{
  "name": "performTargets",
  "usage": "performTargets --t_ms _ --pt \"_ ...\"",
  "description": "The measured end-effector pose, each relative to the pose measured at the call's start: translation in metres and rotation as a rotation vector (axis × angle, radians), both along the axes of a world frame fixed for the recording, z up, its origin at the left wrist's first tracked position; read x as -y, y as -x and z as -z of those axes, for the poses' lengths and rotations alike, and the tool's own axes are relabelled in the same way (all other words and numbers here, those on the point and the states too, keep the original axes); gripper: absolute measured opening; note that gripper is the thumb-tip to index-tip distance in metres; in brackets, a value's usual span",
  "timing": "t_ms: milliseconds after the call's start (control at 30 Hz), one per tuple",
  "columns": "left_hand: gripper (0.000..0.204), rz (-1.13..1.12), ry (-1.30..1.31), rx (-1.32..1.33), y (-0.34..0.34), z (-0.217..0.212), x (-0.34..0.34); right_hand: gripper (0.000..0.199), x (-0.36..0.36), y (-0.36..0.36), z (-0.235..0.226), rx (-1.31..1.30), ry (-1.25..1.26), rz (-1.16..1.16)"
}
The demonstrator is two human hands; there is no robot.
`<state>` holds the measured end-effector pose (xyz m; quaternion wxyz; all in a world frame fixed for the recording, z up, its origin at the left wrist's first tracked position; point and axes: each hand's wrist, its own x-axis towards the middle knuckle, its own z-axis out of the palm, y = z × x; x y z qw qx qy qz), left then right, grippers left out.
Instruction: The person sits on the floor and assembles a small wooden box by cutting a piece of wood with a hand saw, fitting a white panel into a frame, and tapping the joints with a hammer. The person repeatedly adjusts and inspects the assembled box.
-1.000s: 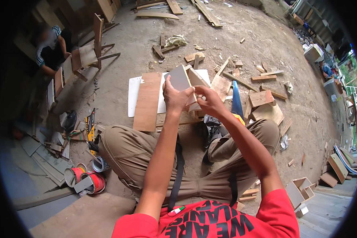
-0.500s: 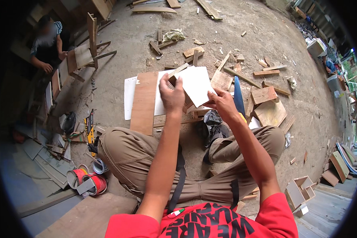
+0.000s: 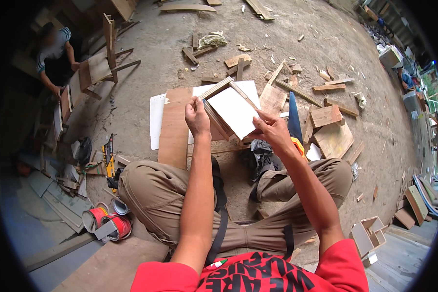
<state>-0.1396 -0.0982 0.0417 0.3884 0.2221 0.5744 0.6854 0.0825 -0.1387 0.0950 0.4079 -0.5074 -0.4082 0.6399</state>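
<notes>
A small wooden box frame (image 3: 216, 89) is held up in front of me, tilted, over a white board (image 3: 250, 87). A white square panel (image 3: 232, 112) lies over its opening, and the frame's far edges show around it. My left hand (image 3: 198, 118) is closed at the frame's left side; its fingertips are partly hidden. My right hand (image 3: 273, 130) pinches the right corner of the white panel, thumb on top, close to the frame's right edge. I cannot tell whether the panel sits inside the frame or on its rim. A brown plank (image 3: 174, 126) lies beside my left hand.
A handsaw (image 3: 294, 119) stands near my right forearm. Wood offcuts (image 3: 326, 117) litter the floor at right. Red cans (image 3: 116, 227) and another saw (image 3: 109, 160) are by my left knee. A person (image 3: 56, 53) works at a wooden piece (image 3: 95, 70) at far left. A small wooden box (image 3: 367, 236) sits at lower right.
The white panel has come down toward me onto the wooden frame, uncovering the frame's far edges. My left hand has shifted slightly left and nearer, along the frame's side.
</notes>
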Motion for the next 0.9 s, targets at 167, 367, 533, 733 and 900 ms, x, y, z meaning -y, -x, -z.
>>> performTargets --t_ms 167,367,533,733,900 --pt "0.035 -0.009 -0.003 -0.295 -0.007 0.008 -0.004 0.044 -0.001 0.002 0.016 -0.019 0.009 0.008" --pt "0.035 0.018 0.002 -0.318 -0.007 0.004 -0.002 0.043 0.004 0.008 0.007 -0.042 0.03 0.04" --pt "0.036 0.004 -0.007 -0.217 -0.009 0.005 -0.003 0.047 0.008 0.013 0.008 0.025 -0.033 0.046" --pt "0.051 0.067 -0.081 -0.183 -0.013 -0.001 0.002 0.048 0.009 0.018 0.009 0.057 -0.078 0.059" --pt "0.075 0.15 -0.166 -0.183 -0.025 0.002 0.006 0.047 -0.001 0.017 0.037 0.21 -0.292 0.074"
